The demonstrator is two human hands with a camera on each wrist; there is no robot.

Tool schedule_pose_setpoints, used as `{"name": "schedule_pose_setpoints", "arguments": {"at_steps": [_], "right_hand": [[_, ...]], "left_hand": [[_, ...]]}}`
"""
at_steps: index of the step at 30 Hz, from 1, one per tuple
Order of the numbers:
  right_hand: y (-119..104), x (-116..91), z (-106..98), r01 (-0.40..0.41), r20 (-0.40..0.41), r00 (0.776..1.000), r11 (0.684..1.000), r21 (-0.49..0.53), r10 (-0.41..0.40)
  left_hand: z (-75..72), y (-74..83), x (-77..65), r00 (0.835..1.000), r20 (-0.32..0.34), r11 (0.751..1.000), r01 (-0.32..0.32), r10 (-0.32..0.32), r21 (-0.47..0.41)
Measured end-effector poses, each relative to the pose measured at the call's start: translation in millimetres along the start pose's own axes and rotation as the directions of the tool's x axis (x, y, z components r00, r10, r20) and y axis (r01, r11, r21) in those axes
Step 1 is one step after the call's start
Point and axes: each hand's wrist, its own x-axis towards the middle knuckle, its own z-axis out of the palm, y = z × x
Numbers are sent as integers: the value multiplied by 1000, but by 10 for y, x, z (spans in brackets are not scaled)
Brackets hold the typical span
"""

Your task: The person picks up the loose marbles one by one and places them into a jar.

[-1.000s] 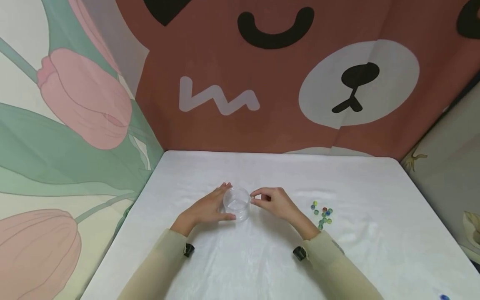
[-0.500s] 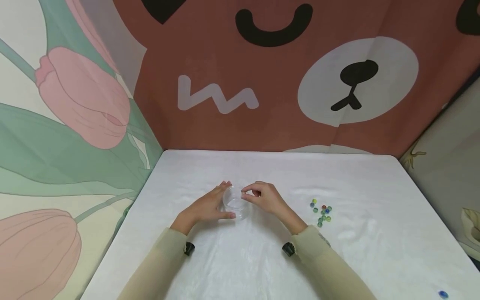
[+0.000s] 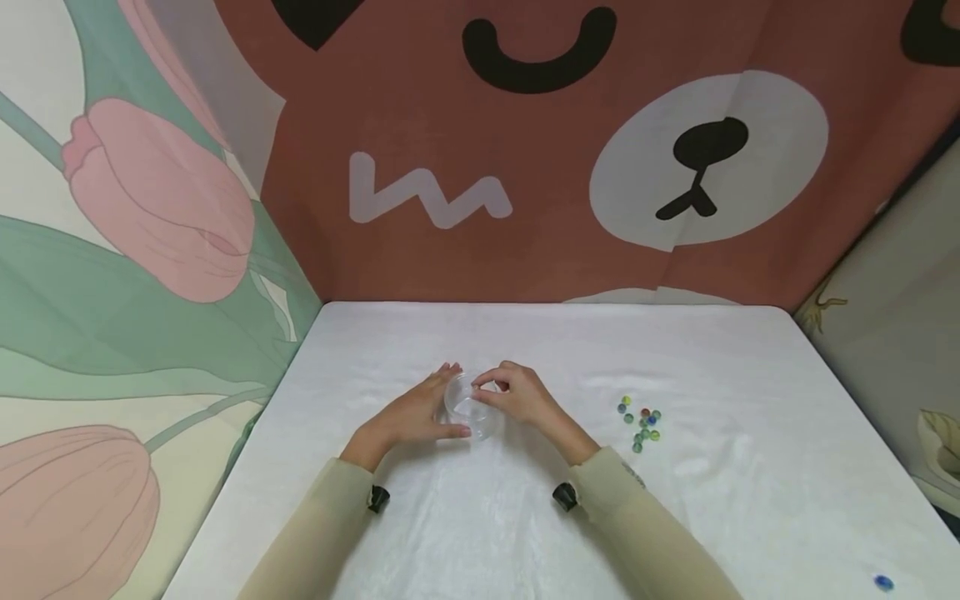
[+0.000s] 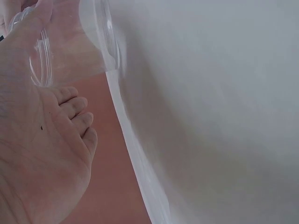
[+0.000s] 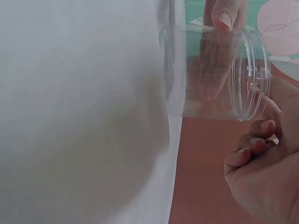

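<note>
A clear plastic jar [image 3: 480,427] stands upright on the white table, its threaded mouth uppermost. My left hand [image 3: 412,416] steadies it from the left, thumb on the near side and fingers along the far side. Over the jar's mouth, my right hand [image 3: 522,397] pinches a small marble [image 5: 257,87] between thumb and index finger, its other fingers curled in. Much of the marble is hidden by the fingertips and the ridged rim. No marbles show inside the jar in the right wrist view. Several green, yellow, blue and red glass marbles [image 3: 645,434] lie to the right of my right hand.
One blue marble [image 3: 883,582] lies alone near the front right of the table [image 3: 750,500]. A brown cloth backdrop [image 3: 555,258] with a bear print rises behind the table, and a tulip-print cloth [image 3: 165,200] hangs along the left.
My right hand has moved left from beside the jar to over its mouth, still pinching the small marble. The left hand and the jar have stayed in place.
</note>
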Motion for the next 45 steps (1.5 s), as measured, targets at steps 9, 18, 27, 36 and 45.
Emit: {"name": "schedule_pose_setpoints", "arguments": {"at_steps": [9,18,27,36,45], "right_hand": [[15,8,44,-20,2,1000,1000,8,20],[31,16,37,-36,8,999,999,35,35],[64,-6,2,0,-4,1000,999,40,1],[105,-158,-162,-39,-8,999,998,53,39],[209,-418,-402,-63,-31,997,997,47,64]], "left_hand": [[18,-7,-1,1000,8,1000,-1,1,2],[4,14,-5,1000,12,1000,17,-18,8],[-6,26,-9,1000,15,1000,14,-14,6],[9,12,-1,1000,6,1000,20,-20,5],[22,-1,-2,999,-2,999,39,-39,10]]}}
